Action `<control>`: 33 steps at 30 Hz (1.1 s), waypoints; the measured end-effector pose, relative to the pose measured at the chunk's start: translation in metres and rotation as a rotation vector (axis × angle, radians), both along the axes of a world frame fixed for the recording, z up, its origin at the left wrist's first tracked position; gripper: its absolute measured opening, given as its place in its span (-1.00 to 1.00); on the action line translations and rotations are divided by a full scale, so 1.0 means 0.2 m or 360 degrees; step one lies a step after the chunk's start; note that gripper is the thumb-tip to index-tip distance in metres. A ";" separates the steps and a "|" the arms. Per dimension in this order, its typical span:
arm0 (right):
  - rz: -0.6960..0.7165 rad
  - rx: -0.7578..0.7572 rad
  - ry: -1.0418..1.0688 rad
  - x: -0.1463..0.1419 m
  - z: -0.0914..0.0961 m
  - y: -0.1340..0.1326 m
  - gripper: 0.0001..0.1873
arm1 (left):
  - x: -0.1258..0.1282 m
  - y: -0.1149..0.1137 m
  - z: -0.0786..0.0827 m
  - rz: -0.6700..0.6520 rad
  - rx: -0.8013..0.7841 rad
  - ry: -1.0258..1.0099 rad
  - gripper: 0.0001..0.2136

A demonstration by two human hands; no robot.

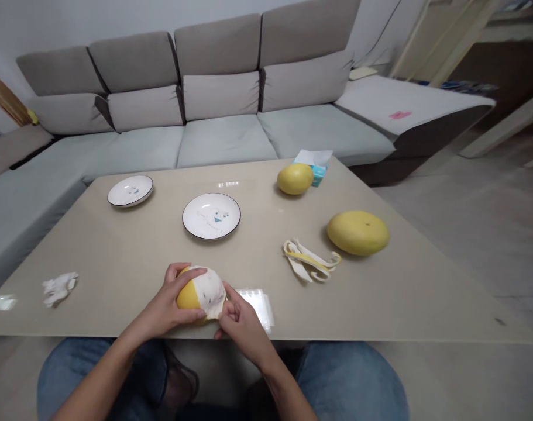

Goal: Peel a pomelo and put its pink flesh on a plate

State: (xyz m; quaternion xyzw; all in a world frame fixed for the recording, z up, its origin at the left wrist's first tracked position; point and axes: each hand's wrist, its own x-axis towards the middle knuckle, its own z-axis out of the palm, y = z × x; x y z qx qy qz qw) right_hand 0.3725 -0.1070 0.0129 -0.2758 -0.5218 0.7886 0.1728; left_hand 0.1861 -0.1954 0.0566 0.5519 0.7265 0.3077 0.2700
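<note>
A partly peeled pomelo [210, 291] is at the table's near edge, white pith bare on its right side and yellow rind on its left. My left hand [175, 297] wraps round the rind side, thumb below and fingers over the top. At the fruit's lower right, my right hand [240, 318] pinches a flap of peel [217, 311] that still joins the fruit. Several cut strips of peel [308, 260] lie in a heap to the right. Two whole pomelos, one nearer [358, 233] and one farther [295, 179], rest on the right side.
The glossy beige table [138, 245] bears a middle plate [211, 216], a far-left plate [130, 191] and a crumpled tissue [59, 288] at left. A blue tissue pack [319, 169] sits behind the farther pomelo. A grey sofa [226, 140] stands beyond the table.
</note>
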 end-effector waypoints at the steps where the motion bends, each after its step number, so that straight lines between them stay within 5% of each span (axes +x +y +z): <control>1: 0.0020 0.0004 0.0039 0.01 -0.01 0.00 -0.17 | -0.01 0.01 0.00 -0.0009 -0.0010 -0.0021 -0.38; 3: -0.0019 0.0181 0.0080 0.03 -0.02 0.01 -0.26 | -0.05 0.03 0.01 -0.0039 -0.0025 -0.0068 -0.38; 7: -0.0210 0.1124 0.0048 0.03 -0.03 0.04 -0.64 | -0.12 0.07 0.01 -0.0061 -0.0024 -0.0187 -0.34; 10: -0.0118 0.1605 0.0013 0.02 0.00 0.08 -0.70 | -0.15 0.10 0.02 -0.0050 -0.0019 -0.0311 -0.32; 23: 0.0236 0.2045 -0.0240 -0.08 0.19 0.27 -0.81 | -0.08 0.15 0.04 0.0044 0.0189 0.0074 -0.66; 28: -0.0114 0.1844 -0.0133 -0.13 0.09 0.23 -0.82 | -0.08 0.14 0.01 0.0038 0.0213 0.0054 -0.65; 33: -0.0359 0.0861 0.0025 -0.11 -0.02 0.16 -0.90 | -0.11 0.12 0.01 0.0021 0.0202 0.0020 -0.65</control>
